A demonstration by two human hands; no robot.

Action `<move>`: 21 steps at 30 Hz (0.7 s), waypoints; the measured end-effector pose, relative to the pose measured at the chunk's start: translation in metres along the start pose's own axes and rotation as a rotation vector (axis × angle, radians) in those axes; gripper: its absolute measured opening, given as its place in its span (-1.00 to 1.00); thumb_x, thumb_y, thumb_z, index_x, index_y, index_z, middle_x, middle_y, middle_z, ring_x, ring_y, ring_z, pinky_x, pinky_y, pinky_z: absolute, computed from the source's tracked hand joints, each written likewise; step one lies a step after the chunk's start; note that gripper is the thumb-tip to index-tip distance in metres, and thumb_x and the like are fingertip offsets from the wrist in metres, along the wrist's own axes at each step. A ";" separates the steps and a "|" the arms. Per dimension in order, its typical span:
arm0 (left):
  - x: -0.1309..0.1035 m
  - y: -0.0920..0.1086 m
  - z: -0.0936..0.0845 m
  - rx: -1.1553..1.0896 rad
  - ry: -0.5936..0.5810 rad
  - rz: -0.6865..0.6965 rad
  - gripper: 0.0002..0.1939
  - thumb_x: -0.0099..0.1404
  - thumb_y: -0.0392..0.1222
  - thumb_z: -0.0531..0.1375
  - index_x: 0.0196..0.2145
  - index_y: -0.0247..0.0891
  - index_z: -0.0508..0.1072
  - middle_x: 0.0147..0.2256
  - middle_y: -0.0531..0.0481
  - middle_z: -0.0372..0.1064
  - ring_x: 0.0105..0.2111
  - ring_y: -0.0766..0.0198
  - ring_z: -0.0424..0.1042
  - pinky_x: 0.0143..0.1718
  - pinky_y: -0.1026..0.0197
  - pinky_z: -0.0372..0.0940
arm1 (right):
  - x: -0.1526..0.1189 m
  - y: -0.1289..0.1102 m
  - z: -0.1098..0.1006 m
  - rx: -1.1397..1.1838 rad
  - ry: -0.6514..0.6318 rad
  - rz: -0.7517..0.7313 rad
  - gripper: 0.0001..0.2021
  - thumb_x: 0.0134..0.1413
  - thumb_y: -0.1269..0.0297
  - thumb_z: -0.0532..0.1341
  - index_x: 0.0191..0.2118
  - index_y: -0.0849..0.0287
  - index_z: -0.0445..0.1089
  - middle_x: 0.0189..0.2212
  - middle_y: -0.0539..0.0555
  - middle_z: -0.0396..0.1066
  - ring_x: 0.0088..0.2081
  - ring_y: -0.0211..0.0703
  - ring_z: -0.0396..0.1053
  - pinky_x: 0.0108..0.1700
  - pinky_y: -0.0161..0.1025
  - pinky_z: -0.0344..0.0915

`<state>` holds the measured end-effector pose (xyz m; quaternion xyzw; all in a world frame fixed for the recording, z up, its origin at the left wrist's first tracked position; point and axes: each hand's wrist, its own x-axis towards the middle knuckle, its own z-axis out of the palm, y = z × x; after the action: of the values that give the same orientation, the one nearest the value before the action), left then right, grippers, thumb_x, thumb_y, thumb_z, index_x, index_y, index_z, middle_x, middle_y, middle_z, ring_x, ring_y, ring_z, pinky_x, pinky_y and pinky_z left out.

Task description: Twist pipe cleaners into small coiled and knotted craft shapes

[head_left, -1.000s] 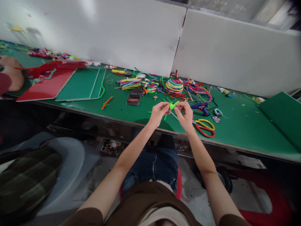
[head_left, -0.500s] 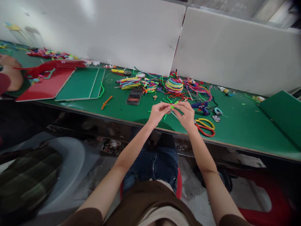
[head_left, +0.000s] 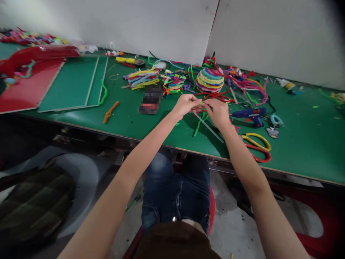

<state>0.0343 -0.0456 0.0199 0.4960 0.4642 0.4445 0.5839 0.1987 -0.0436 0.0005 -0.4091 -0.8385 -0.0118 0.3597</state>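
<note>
Above the green table (head_left: 296, 144), my left hand (head_left: 187, 105) and my right hand (head_left: 217, 110) meet fingertip to fingertip. Both pinch a small bright green piece (head_left: 201, 103), mostly covered by the fingers. Green pipe cleaners (head_left: 198, 126) and a clear stick (head_left: 210, 127) lie just below the hands. Behind them are red pipe cleaners (head_left: 212, 96) and a striped multicoloured dome (head_left: 210, 80). A blue glue gun (head_left: 252, 114) rests to the right of my right hand, with scissors (head_left: 258, 136) with yellow and red handles nearer the front edge.
Bundles of coloured pipe cleaners (head_left: 142, 78) and a blurred dark object (head_left: 151, 100) sit left of the hands. An orange twisted piece (head_left: 110, 112) and green and red boards (head_left: 70, 84) lie farther left. A white wall panel (head_left: 129, 25) stands behind.
The view has shifted closer to the table, and the hand at the far left is out of frame. My hands are still together, and less of the green piece shows between them.
</note>
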 end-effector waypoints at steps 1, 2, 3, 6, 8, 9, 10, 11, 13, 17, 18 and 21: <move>0.004 0.002 -0.001 0.028 -0.036 -0.011 -0.79 0.19 -0.19 0.25 -0.44 -0.35 0.30 -0.51 0.02 0.44 -0.51 0.42 0.45 -0.37 0.32 0.33 | 0.001 0.001 0.000 -0.046 -0.009 0.008 -0.75 0.22 0.23 0.06 -0.24 0.20 0.45 -0.29 0.14 0.52 -0.24 -0.12 0.44 -0.18 -0.22 0.30; 0.006 0.003 -0.002 0.055 -0.054 -0.027 -0.79 0.21 -0.18 0.23 -0.43 -0.35 0.30 -0.51 0.03 0.44 -0.51 0.43 0.45 -0.36 0.32 0.33 | 0.002 0.000 0.000 -0.096 -0.023 0.008 -0.73 0.23 0.24 0.03 -0.25 0.21 0.45 -0.30 0.15 0.51 -0.24 -0.13 0.43 -0.20 -0.24 0.28; 0.008 0.005 -0.001 0.080 -0.065 -0.045 -0.80 0.23 -0.18 0.21 -0.43 -0.34 0.29 -0.52 0.04 0.43 -0.52 0.44 0.44 -0.36 0.33 0.34 | 0.002 -0.002 -0.002 -0.150 -0.039 0.006 -0.73 0.24 0.26 0.01 -0.26 0.22 0.44 -0.31 0.15 0.51 -0.25 -0.13 0.42 -0.22 -0.24 0.26; 0.014 0.005 -0.002 0.148 -0.082 -0.100 -0.89 0.27 -0.28 0.13 -0.41 -0.35 0.31 -0.58 0.07 0.39 -0.57 0.45 0.41 -0.40 0.33 0.33 | 0.007 -0.010 -0.005 -0.322 -0.157 0.006 -0.78 0.18 0.32 0.05 -0.33 0.24 0.42 -0.36 0.16 0.50 -0.30 -0.12 0.40 -0.31 -0.25 0.18; 0.022 0.003 -0.006 0.186 -0.140 -0.111 -0.95 0.24 -0.35 0.12 -0.40 -0.36 0.35 -0.59 0.08 0.37 -0.59 0.44 0.40 -0.43 0.33 0.31 | 0.012 -0.014 -0.005 -0.438 -0.255 0.028 -0.82 0.11 0.31 0.12 -0.38 0.25 0.42 -0.43 0.16 0.48 -0.38 -0.11 0.39 -0.42 -0.24 0.08; 0.027 0.002 -0.009 0.207 -0.181 -0.107 -0.96 0.21 -0.37 0.13 -0.39 -0.36 0.37 -0.58 0.07 0.38 -0.58 0.44 0.40 -0.44 0.33 0.31 | 0.015 -0.015 -0.004 -0.481 -0.302 0.040 -0.83 0.09 0.31 0.13 -0.41 0.26 0.42 -0.46 0.15 0.47 -0.42 -0.13 0.37 -0.46 -0.23 0.02; 0.033 0.001 -0.013 0.232 -0.226 -0.099 -0.97 0.19 -0.38 0.14 -0.40 -0.37 0.39 -0.57 0.06 0.38 -0.57 0.43 0.40 -0.44 0.34 0.31 | 0.017 -0.015 -0.003 -0.505 -0.328 0.046 -0.82 0.09 0.31 0.13 -0.44 0.25 0.41 -0.50 0.13 0.46 -0.46 -0.14 0.36 -0.49 -0.22 -0.03; 0.038 0.000 -0.017 0.270 -0.273 -0.099 -0.96 0.17 -0.38 0.14 -0.41 -0.36 0.39 -0.56 0.05 0.39 -0.56 0.42 0.41 -0.44 0.33 0.31 | 0.018 -0.014 -0.001 -0.506 -0.335 0.032 -0.82 0.08 0.30 0.13 -0.45 0.24 0.41 -0.52 0.11 0.45 -0.47 -0.16 0.35 -0.50 -0.22 -0.06; 0.045 -0.002 -0.024 0.330 -0.342 -0.091 -0.96 0.17 -0.35 0.13 -0.42 -0.34 0.38 -0.55 0.03 0.41 -0.55 0.39 0.41 -0.45 0.33 0.30 | 0.018 -0.011 0.002 -0.468 -0.261 -0.014 -0.81 0.08 0.32 0.13 -0.50 0.20 0.39 -0.55 0.06 0.44 -0.48 -0.20 0.36 -0.50 -0.22 -0.03; 0.041 -0.006 -0.029 0.308 -0.420 -0.103 -0.96 0.18 -0.28 0.09 -0.41 -0.29 0.31 -0.57 0.09 0.37 -0.53 0.38 0.40 -0.45 0.33 0.26 | 0.010 -0.007 0.006 -0.338 -0.186 -0.070 -0.83 0.07 0.39 0.14 -0.50 0.18 0.38 -0.51 -0.01 0.47 -0.47 -0.26 0.37 -0.45 -0.27 0.09; 0.038 -0.006 -0.028 0.333 -0.426 -0.079 -0.96 0.17 -0.27 0.10 -0.41 -0.28 0.31 -0.55 0.09 0.37 -0.50 0.38 0.40 -0.43 0.33 0.26 | 0.008 -0.007 0.006 -0.302 -0.177 -0.070 -0.84 0.08 0.39 0.13 -0.49 0.18 0.39 -0.50 -0.01 0.48 -0.47 -0.27 0.37 -0.44 -0.28 0.12; 0.027 -0.007 -0.025 0.409 -0.372 -0.018 -0.95 0.18 -0.26 0.08 -0.42 -0.27 0.30 -0.53 0.12 0.31 -0.49 0.42 0.32 -0.46 0.36 0.17 | 0.003 -0.006 0.003 -0.188 -0.129 -0.054 -0.88 0.08 0.42 0.15 -0.42 0.20 0.41 -0.42 0.02 0.52 -0.45 -0.28 0.41 -0.41 -0.31 0.20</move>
<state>0.0152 -0.0155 0.0083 0.6726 0.4335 0.2377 0.5506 0.1912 -0.0444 0.0018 -0.4182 -0.8659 -0.0737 0.2644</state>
